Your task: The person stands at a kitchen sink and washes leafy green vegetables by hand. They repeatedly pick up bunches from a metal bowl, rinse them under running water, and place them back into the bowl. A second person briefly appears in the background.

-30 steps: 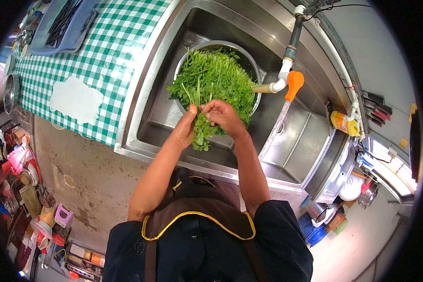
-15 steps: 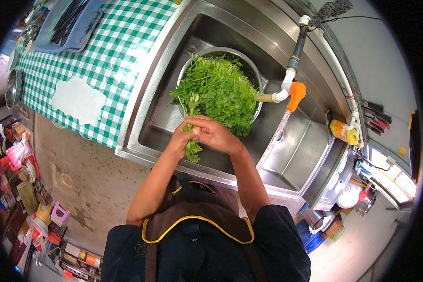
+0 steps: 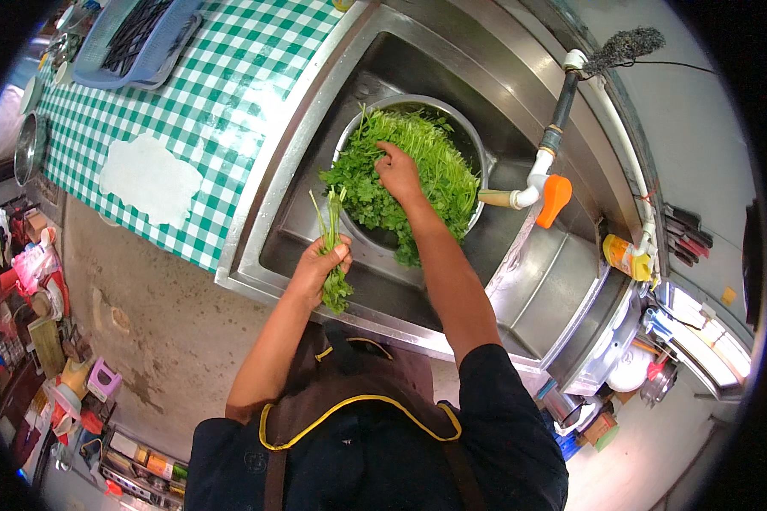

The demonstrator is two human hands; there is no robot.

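Observation:
A round metal basin (image 3: 343, 146) stands in the left sink compartment, heaped with leafy green stalks (image 3: 439, 166) that look like celery or parsley. My left hand (image 3: 321, 266) is closed around a small bunch of greens (image 3: 330, 223) near the sink's front edge. Pale stems stick up from that fist, and leaves hang below it. Over the heap in the basin is my right hand (image 3: 399, 173), its index finger stretched out to the left and the other fingers partly bent. Nothing shows in it; its fingertips are at the leaves.
A tap with an orange handle (image 3: 553, 201) has its spout at the basin's right rim. Left of the sink (image 3: 251, 272) is a table with a green checked cloth (image 3: 222, 128), bearing a blue basket (image 3: 83, 72). A yellow-labelled container (image 3: 629, 257) stands beyond the right compartment.
My hands have parted. The right one has moved up and right onto the heaped greens, while the left has kept the small bunch and shifted slightly left and toward me.

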